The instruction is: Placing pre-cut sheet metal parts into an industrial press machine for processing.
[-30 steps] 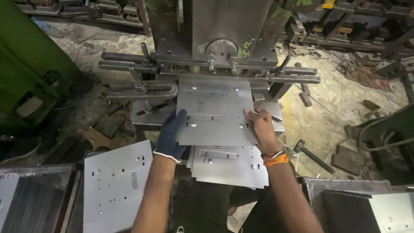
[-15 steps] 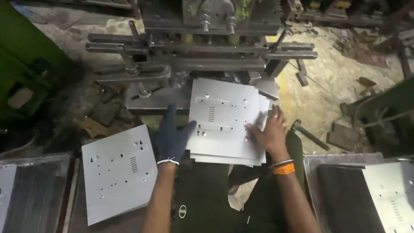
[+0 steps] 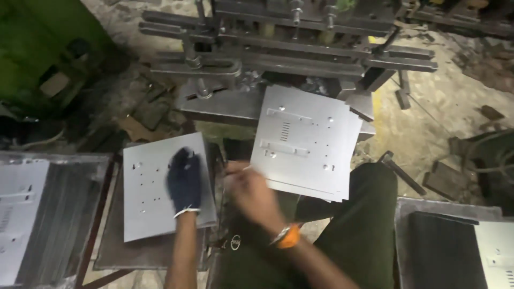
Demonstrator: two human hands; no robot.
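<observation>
While a press (image 3: 289, 48) of grey steel bars stands over the bench, a person works punched metal sheets with both hands. The left hand (image 3: 184, 181), in a dark glove with a white cuff, lies flat and spread on a single sheet (image 3: 147, 214) resting on a low stand to the left of the person's lap. That sheet shows small punched holes and sits tilted slightly, its near edge toward the wearer. The bare right hand (image 3: 251, 192), an orange band (image 3: 289, 236) at the wrist, is blurred in motion between the two lots of metal; its fingers point toward the lower left corner of a stack (image 3: 305, 142) of sheets, but whether they pinch an edge cannot be told. The stack lies under the front of the press, its near edge over the person's green-trousered knee (image 3: 369, 214), the top sheet carrying slots and raised strips. More sheets fill a tray (image 3: 32, 214) at far left and another tray (image 3: 455, 241) at lower right. Scrap litters the floor (image 3: 428, 118).
</observation>
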